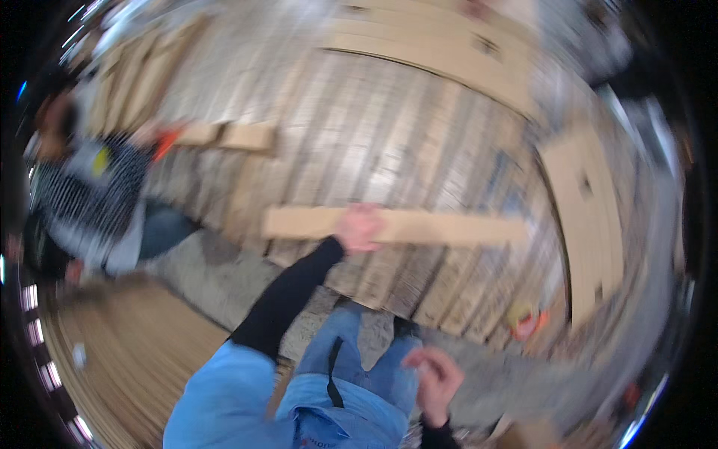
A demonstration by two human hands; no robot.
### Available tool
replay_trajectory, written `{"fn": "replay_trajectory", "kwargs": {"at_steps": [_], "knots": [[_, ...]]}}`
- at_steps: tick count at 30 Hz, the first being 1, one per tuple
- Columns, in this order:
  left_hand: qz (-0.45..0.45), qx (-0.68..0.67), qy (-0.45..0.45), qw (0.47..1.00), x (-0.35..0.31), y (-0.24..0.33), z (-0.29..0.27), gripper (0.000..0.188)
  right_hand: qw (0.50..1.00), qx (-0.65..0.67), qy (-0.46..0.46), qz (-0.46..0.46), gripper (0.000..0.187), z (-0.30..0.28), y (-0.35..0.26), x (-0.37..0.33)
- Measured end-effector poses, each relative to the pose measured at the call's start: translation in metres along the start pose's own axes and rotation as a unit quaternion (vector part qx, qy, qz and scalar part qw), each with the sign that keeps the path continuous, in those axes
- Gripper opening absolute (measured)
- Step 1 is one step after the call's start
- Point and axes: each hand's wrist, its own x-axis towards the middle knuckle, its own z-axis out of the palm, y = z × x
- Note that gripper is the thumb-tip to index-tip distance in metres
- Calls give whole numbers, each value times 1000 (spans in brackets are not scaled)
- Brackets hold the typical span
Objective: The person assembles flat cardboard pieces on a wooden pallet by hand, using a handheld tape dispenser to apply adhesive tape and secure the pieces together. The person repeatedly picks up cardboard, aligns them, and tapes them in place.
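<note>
A long, narrow flat-sided cardboard box (456, 228) lies crosswise in front of me over the slatted wooden surface. My left hand (359, 227) is closed over it left of its middle, with the arm stretched forward. Its fingertips are blurred. My right hand (437, 378) hangs near my right thigh, well away from the box. Its fingers are loosely bent and somewhat apart, and I see nothing in them.
Flat cardboard pieces lie at the far side (434, 37) and right (587, 224). At left, a person (97, 187) holds something orange (166, 141) near small cardboard pieces (247, 137). A cardboard stack (134, 359) stands lower left. An orange-and-white roll-like thing (526, 323) lies near the right.
</note>
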Motion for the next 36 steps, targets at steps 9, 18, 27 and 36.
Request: {"fn": "replay_trajectory", "kwargs": {"at_steps": [9, 18, 27, 36], "knots": [[-121, 112, 52, 985, -13, 93, 3, 46, 851, -201, 483, 36, 67, -341, 184, 52], [-113, 84, 51, 989, 20, 89, -1, 35, 891, -30, 446, 83, 57, -379, 240, 151], [-132, 64, 65, 987, 4, 96, 2, 28, 980, 23, 170, 101, 59, -262, 152, 150], [-144, 5, 140, 980, 19, 93, 14, 28, 840, -402, -38, -363, 42, -9, -4, 214]]}}
